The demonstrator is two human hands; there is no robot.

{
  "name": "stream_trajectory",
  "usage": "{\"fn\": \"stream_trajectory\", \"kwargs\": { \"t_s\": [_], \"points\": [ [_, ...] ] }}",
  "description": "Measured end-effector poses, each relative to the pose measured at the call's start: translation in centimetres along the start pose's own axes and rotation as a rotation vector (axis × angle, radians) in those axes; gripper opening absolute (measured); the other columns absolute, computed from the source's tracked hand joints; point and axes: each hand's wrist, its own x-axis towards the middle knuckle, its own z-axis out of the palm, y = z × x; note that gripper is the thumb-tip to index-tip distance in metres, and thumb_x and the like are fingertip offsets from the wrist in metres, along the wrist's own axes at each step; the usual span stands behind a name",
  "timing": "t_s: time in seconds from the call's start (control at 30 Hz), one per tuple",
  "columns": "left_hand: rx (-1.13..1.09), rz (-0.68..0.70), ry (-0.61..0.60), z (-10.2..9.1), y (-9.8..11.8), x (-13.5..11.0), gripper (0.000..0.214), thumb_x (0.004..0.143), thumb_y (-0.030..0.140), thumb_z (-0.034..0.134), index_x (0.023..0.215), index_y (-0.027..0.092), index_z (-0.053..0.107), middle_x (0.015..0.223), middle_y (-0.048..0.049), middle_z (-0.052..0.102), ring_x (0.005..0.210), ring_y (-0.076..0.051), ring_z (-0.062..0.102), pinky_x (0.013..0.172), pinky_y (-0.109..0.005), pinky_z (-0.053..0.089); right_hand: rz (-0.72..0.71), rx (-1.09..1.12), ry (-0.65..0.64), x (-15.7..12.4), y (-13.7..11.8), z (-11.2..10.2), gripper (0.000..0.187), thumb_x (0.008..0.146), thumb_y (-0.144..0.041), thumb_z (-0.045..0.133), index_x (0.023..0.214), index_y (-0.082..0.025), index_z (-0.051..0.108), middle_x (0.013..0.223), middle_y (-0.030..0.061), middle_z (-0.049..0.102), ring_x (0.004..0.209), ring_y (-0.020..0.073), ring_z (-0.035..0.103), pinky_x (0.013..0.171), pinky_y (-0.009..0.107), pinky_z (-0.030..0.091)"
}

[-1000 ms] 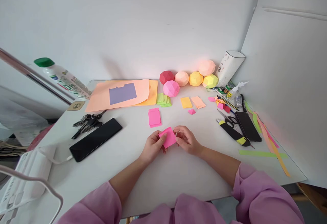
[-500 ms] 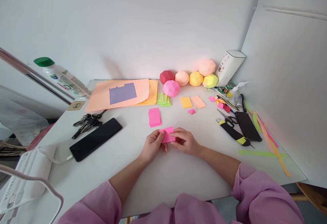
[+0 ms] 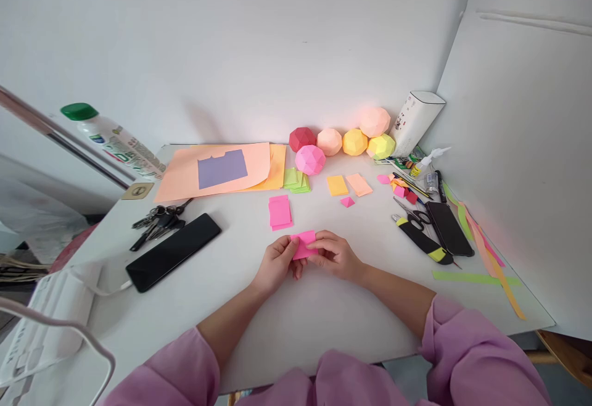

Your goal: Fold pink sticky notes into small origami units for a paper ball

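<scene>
A small pink piece of paper (image 3: pixel 304 245) is held between both hands above the white table. My left hand (image 3: pixel 278 264) pinches its left side, thumb on top and fingers curled beneath. On the paper's right side, my right hand (image 3: pixel 337 256) grips the edge between fingers and thumb. Just beyond them lies a stack of pink paper pieces (image 3: pixel 280 212). A small folded pink paper unit (image 3: pixel 347 202) rests farther right, near orange (image 3: pixel 337 186) and peach paper pieces (image 3: pixel 359 184). Green paper pieces (image 3: pixel 298 180) lie behind the pink stack.
Several faceted paper balls (image 3: pixel 329 142) line the back wall. Scissors (image 3: pixel 416 216), a utility knife (image 3: pixel 423 240), a glue bottle (image 3: pixel 423 164) and paper strips (image 3: pixel 476 277) lie right. Keys (image 3: pixel 161 224), a black phone (image 3: pixel 173 253) and a green-capped bottle (image 3: pixel 115 140) are left.
The pink paper in my hands has shifted very slightly to the right, and the left fingers beneath it have moved a little. Everything else on the table stays in place.
</scene>
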Motion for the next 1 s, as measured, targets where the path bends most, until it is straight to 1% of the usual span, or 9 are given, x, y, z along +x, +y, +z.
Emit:
{"fn": "stream_trajectory", "kwargs": {
  "t_s": [0.1,0.23,0.4,0.5,0.63,0.77,0.87,1.0],
  "points": [
    [0.031,-0.01,-0.02,0.03,0.02,0.01,0.033,0.084,0.048,0.05,0.075,0.016,0.049,0.06,0.0009,0.06,0.038,-0.009,0.051,0.039,-0.023,0.041,0.047,0.025,0.027,0.06,-0.21,-0.07,0.017,0.082,-0.032,0.06,0.088,-0.017,0.066,0.091,0.0068,0.056,0.065,0.0116,0.053,0.05,0.025,0.046],
    [0.048,-0.016,-0.048,0.0,-0.03,0.0,0.032,0.084,0.047,0.05,0.079,0.015,0.051,0.067,-0.0016,0.062,0.042,-0.01,0.053,0.042,-0.023,0.043,0.15,0.096,0.034,0.14,-0.45,-0.21,0.017,0.082,-0.032,0.06,0.077,-0.016,0.066,0.081,0.0047,0.055,0.06,0.0106,0.051,0.049,0.024,0.044],
    [0.062,-0.001,-0.103,0.02,0.08,-0.2,0.034,0.085,0.047,0.048,0.096,0.015,0.053,0.085,-0.0067,0.065,0.05,-0.011,0.057,0.048,-0.025,0.046,0.237,0.192,0.04,0.11,-0.67,-0.21,0.016,0.083,-0.03,0.06,0.079,-0.017,0.067,0.079,0.0043,0.059,0.063,0.0124,0.056,0.054,0.026,0.048],
    [0.107,0.001,-0.126,0.17,0.21,-0.35,0.036,0.082,0.046,0.054,0.101,0.015,0.053,0.086,-0.0065,0.065,0.052,-0.011,0.057,0.05,-0.025,0.046,0.248,0.193,0.062,0.09,-0.63,-0.16,0.016,0.083,-0.031,0.059,0.081,-0.017,0.067,0.077,0.0037,0.059,0.065,0.0131,0.057,0.054,0.026,0.048],
    [0.118,-0.018,-0.141,0.33,0.28,-0.45,0.036,0.08,0.044,0.058,0.102,0.016,0.053,0.079,-0.0038,0.064,0.051,-0.01,0.056,0.05,-0.025,0.045,0.235,0.163,0.112,0.11,-0.44,-0.13,0.016,0.08,-0.031,0.062,0.076,-0.017,0.066,0.083,0.0053,0.058,0.065,0.013,0.057,0.054,0.026,0.048],
    [0.122,-0.011,-0.145,0.34,0.18,-0.45,0.034,0.079,0.041,0.06,0.101,0.015,0.053,0.082,-0.0046,0.065,0.052,-0.01,0.056,0.05,-0.024,0.046,0.256,0.19,0.114,0.16,-0.61,-0.21,0.017,0.081,-0.031,0.062,0.073,-0.016,0.066,0.077,0.0041,0.059,0.061,0.0125,0.057,0.053,0.026,0.048],
    [0.158,0.0,-0.116,0.36,0.03,-0.38,0.033,0.08,0.044,0.057,0.096,0.015,0.054,0.085,-0.006,0.066,0.051,-0.01,0.056,0.049,-0.024,0.046,0.296,0.188,0.111,0.16,-0.77,-0.26,0.017,0.081,-0.033,0.062,0.075,-0.017,0.066,0.076,0.0037,0.06,0.06,0.0124,0.057,0.052,0.025,0.048],
    [0.192,-0.008,-0.098,0.39,-0.06,-0.29,0.034,0.081,0.048,0.054,0.093,0.016,0.054,0.084,-0.0064,0.067,0.051,-0.011,0.057,0.049,-0.025,0.046,0.321,0.192,0.119,0.16,-0.79,-0.25,0.018,0.079,-0.033,0.063,0.075,-0.016,0.066,0.07,0.0015,0.059,0.056,0.0112,0.056,0.048,0.023,0.046]
  ]
}}
